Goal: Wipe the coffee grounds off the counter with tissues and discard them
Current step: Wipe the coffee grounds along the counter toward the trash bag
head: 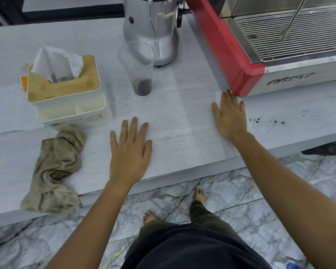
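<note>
Wiping step under way. My left hand [129,150] lies flat and empty on the counter [173,105]. My right hand [229,115] presses a tissue [218,94] flat, just beside the red machine [221,41]. Grounds [268,121] sit to its right; next move, I judge, sweeps the tissue over them.

Tissue box [66,88] left of cup [139,74], grinder [153,33] behind, grounds [268,121] far right on counter [182,133].
</note>
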